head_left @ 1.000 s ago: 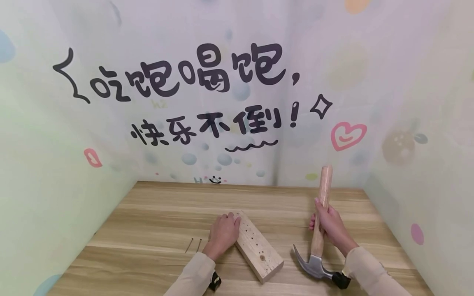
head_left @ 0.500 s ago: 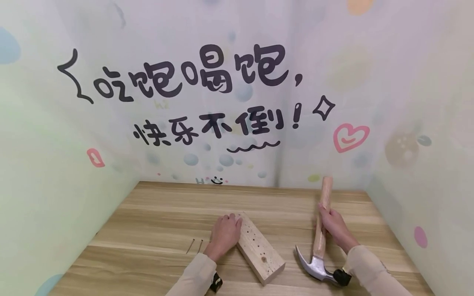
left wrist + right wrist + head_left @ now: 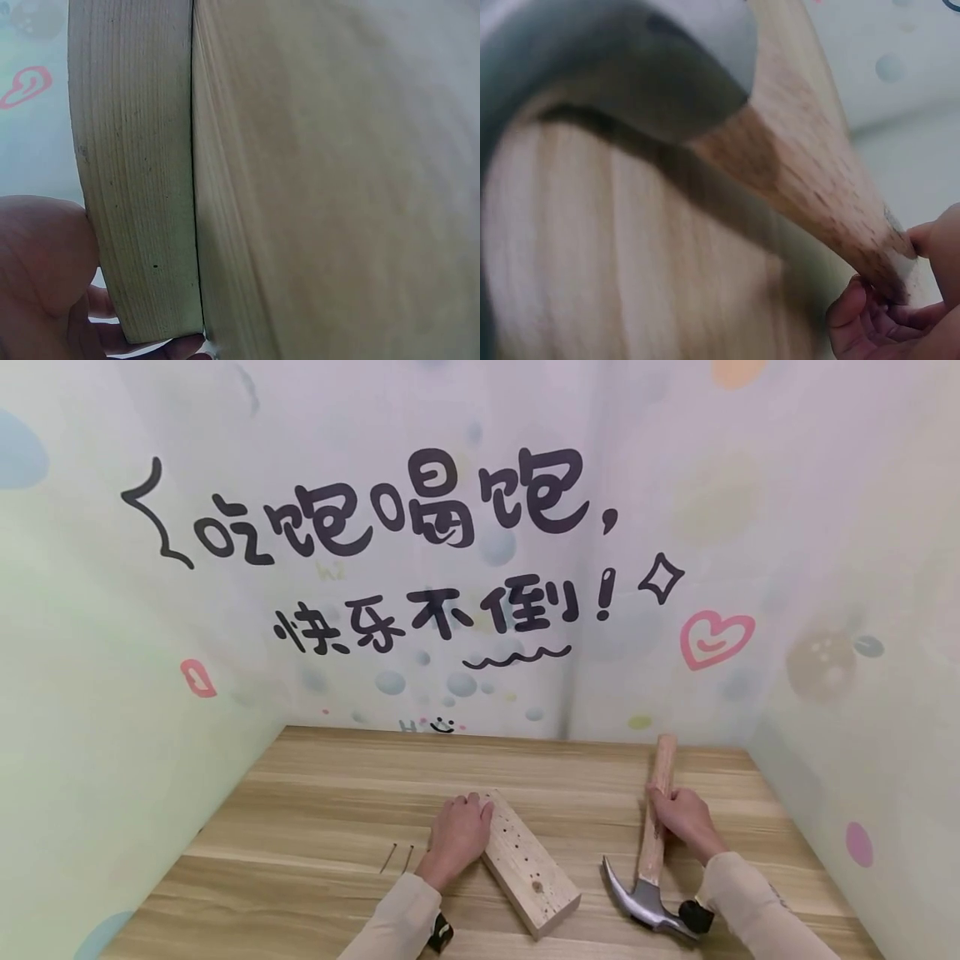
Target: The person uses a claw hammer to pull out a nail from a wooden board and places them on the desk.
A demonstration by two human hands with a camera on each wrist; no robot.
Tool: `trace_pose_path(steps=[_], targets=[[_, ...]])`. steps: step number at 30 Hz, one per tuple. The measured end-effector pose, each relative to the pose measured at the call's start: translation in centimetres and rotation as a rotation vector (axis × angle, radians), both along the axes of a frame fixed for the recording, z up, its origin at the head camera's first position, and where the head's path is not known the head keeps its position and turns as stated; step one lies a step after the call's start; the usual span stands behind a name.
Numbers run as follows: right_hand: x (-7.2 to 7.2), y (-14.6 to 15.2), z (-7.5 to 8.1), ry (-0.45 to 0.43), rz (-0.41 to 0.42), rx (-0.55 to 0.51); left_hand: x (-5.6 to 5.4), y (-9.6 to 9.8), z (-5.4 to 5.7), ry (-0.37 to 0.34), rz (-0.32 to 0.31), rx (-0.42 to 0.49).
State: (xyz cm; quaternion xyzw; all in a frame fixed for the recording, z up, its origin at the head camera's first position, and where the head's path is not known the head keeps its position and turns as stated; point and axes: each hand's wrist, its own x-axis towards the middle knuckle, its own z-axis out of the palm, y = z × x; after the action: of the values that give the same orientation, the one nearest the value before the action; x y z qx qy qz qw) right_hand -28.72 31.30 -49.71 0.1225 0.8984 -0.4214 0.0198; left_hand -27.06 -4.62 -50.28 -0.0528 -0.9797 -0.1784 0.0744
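A pale wooden block [image 3: 534,868] with several small dark holes in its top lies slantwise on the table. My left hand [image 3: 459,835] holds its far end; in the left wrist view the thumb [image 3: 49,247] lies against the block's upper edge and fingers curl round the end. On the right, my right hand [image 3: 684,814] grips a claw hammer [image 3: 651,860] by its wooden handle, about midway. The hammer's head points toward me, low over the table, its claw to the left. A black wrist camera [image 3: 696,917] partly covers the striking end. Thumb and fingers close round the handle [image 3: 810,187] in the right wrist view.
Two thin nails [image 3: 398,858] lie side by side on the wood-grain table [image 3: 315,793], left of my left hand. Behind the table's back edge hangs a printed cloth [image 3: 450,693] with black lettering, and similar cloth walls stand on both sides.
My right hand has lowered the hammer; the handle's end has dropped toward the table and the head has come down slightly. My left hand stays on the block. The head view has shifted slightly.
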Motion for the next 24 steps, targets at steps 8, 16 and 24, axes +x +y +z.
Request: trace_pose_path(steps=[8, 16, 24], targets=[[-0.58, 0.56, -0.33, 0.005, 0.046, 0.148, 0.00, -0.04, -0.01, -0.002, 0.001, -0.009], [-0.78, 0.78, -0.67, 0.008, 0.101, 0.195, 0.08, -0.04, 0.05, 0.007, 0.006, -0.006], [-0.87, 1.02, -0.66, 0.029, 0.133, 0.255, 0.06, -0.02, -0.01, 0.010, 0.003, -0.007]])
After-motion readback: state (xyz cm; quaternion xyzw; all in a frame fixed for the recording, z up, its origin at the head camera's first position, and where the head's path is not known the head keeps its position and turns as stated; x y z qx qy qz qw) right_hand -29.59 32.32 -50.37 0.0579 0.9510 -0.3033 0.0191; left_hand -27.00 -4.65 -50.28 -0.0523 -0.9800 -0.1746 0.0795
